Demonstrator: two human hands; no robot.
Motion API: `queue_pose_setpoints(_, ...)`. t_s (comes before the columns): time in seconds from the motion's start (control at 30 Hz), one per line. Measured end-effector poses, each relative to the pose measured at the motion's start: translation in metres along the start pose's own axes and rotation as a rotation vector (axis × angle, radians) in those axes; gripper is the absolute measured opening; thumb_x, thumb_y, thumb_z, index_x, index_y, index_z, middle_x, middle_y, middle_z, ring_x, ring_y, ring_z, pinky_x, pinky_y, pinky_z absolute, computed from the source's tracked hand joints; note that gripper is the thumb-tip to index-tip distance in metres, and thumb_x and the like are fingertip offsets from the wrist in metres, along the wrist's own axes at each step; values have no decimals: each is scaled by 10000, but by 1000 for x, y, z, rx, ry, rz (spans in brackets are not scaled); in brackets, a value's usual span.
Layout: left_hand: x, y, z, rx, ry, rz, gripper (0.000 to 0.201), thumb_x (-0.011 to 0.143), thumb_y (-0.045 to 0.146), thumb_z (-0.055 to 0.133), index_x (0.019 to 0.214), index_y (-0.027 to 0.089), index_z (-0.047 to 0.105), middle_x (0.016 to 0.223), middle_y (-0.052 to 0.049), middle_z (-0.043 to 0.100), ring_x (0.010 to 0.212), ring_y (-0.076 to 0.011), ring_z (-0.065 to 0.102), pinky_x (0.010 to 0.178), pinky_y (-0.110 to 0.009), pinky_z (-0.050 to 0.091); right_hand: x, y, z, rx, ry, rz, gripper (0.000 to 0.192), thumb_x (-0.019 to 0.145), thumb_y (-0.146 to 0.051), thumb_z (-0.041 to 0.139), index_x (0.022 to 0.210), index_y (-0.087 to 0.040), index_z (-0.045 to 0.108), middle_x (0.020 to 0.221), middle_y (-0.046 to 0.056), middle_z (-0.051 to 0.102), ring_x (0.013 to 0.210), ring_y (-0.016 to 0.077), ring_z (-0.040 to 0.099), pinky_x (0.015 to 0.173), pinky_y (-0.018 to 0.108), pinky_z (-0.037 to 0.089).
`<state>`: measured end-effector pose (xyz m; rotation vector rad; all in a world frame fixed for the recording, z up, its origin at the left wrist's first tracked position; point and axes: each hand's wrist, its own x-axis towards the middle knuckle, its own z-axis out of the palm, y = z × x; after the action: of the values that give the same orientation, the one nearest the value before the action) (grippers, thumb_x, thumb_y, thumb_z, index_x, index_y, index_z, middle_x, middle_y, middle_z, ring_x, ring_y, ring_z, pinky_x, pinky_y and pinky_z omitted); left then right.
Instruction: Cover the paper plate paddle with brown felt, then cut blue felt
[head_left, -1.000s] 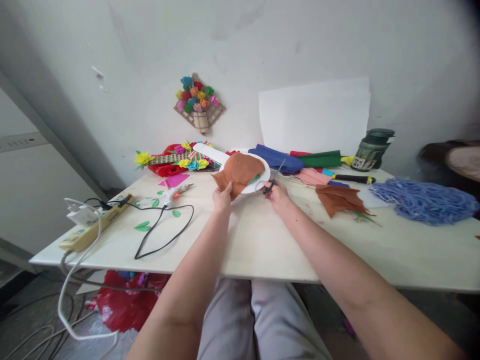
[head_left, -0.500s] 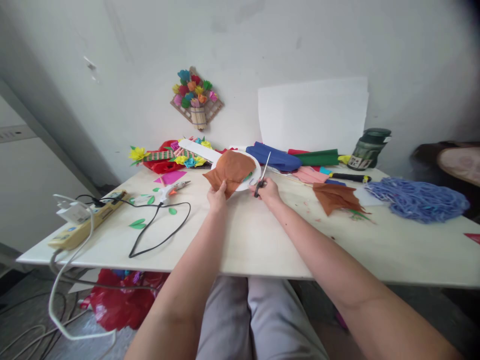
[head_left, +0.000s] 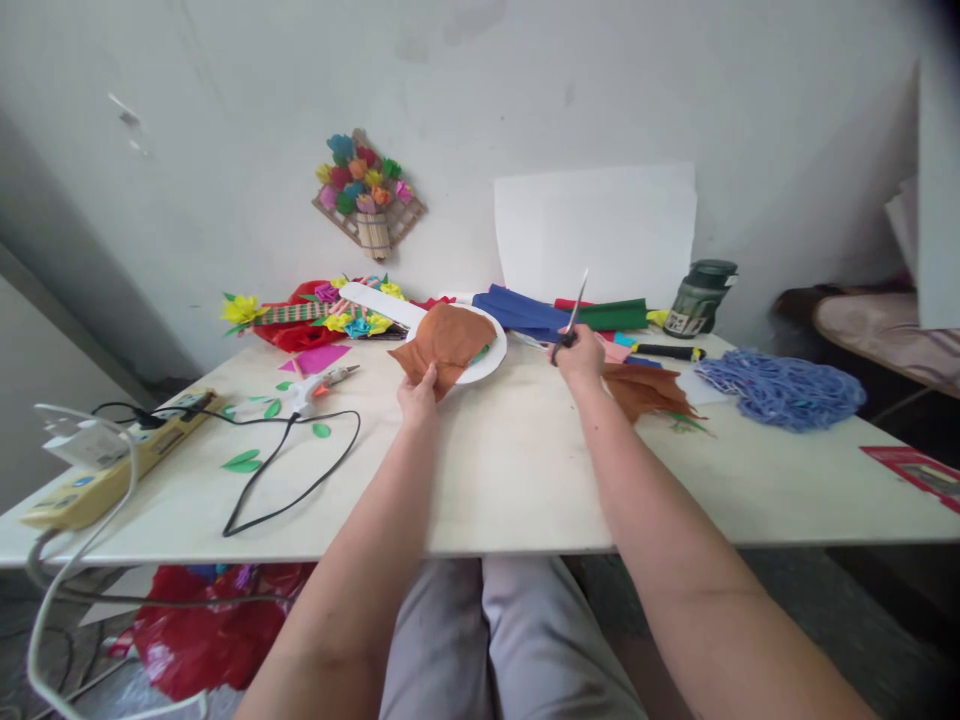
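My left hand [head_left: 420, 393] pinches the lower edge of brown crepe paper [head_left: 454, 340], which lies over a white round paper piece [head_left: 491, 365] with a long strip reaching to the upper left. A bit of green shows at the brown paper's right edge. My right hand [head_left: 583, 357] is closed round the dark handles of a pair of scissors [head_left: 576, 312], blades pointing up and away from the brown paper. A second brown crepe paper piece [head_left: 649, 390] lies just right of my right hand, with green scraps beside it.
A glue gun [head_left: 311, 390] with a looping cord and green paper leaves [head_left: 244, 461] lie left, near a power strip [head_left: 127, 460]. Coloured paper rolls [head_left: 525, 312], a dark bottle [head_left: 701, 298] and a heap of blue yarn [head_left: 787, 388] lie at the back and right.
My right hand has moved right with the scissors, away from the white round piece. My left hand still holds the brown paper. The view has turned slightly to the right.
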<state>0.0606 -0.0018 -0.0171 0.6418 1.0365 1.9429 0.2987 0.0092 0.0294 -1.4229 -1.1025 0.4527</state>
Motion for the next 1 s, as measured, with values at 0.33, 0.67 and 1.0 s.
queue_pose_setpoints(0.33,2,6,-2,5,-30,-4,314,626,156,733,928,120,656,969,-119,694,956,-243,651,859,-368,519,25,23,-50,-613,361,-26,105,691,-190,663,796,-200,664,702,122,644,825,291,627,693,396,451)
queue_pose_setpoints(0.67,4,11,-8,22,-35,2,244,629,163,727,861,112,670,881,-101,705,912,-232,662,841,-347,521,8,5,-19,-493,50,-279,280,712,-316,684,978,-241,641,808,67,678,810,239,618,639,297,432)
queue_pose_setpoints(1.0,10,12,-12,25,-36,-35,271,613,194,744,859,113,665,881,-92,703,903,-225,657,817,-341,520,-19,-13,-9,228,-888,-47,234,667,-329,707,763,-133,622,523,-5,592,370,69,467,324,173,255)
